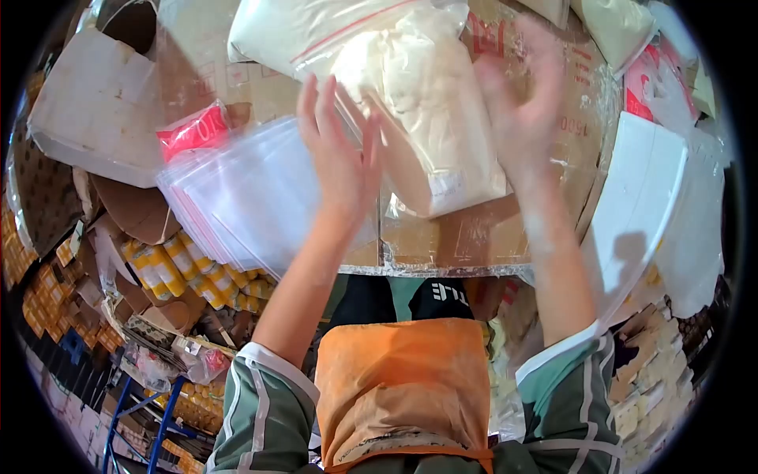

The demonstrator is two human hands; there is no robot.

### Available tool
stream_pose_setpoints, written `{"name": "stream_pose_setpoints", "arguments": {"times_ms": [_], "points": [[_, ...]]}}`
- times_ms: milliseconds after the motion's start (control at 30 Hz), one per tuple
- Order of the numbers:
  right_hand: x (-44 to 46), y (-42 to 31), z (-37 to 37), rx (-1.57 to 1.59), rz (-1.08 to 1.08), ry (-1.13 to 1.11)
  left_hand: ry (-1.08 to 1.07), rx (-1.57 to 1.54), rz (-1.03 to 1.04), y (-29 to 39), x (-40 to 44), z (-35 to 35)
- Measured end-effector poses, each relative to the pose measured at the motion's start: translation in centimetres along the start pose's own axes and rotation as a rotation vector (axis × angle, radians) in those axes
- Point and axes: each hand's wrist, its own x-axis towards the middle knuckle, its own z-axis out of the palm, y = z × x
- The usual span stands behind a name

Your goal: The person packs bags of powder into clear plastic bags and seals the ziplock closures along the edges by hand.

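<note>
A clear plastic bag of cream-coloured powder [430, 118] lies on a cardboard box top, with a small pale label near its lower corner. My left hand [339, 150] is raised at the bag's left side, fingers apart and holding nothing. On the other side, my right hand [525, 118] is smeared by motion, but its thumb and fingers look spread, close to the bag's right edge. Whether either hand touches the bag is hard to tell. A stack of flat clear zip bags [245, 189] lies beside and partly behind my left forearm. Beyond is another filled zip bag [292, 28].
The cardboard surface [466, 249] ends just before my orange apron [403, 363]. A red packet [193, 133] and a white carton [99, 103] are at left; a white panel [636, 189] stands at right. Yellow packages [174, 261] and a blue metal frame [162, 426] are lower left.
</note>
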Motion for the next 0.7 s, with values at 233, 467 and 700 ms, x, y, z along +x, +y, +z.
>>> {"name": "stream_pose_setpoints", "arguments": {"times_ms": [233,467,700], "points": [[-7.6,1.5,1.6,-0.513,-0.165,-0.408,-0.003,-0.632,-0.532,2.4,-5.8,3.9],[-8.3,3.2,-0.6,-0.033,0.529,-0.127,-0.369,-1.068,-0.963,2.7,-3.8,3.2],[-13.0,0.5,-10.3,0.931,1.214,-0.274,-0.654,-1.796,-0.883,5.2,-7.9,-1.2]]}}
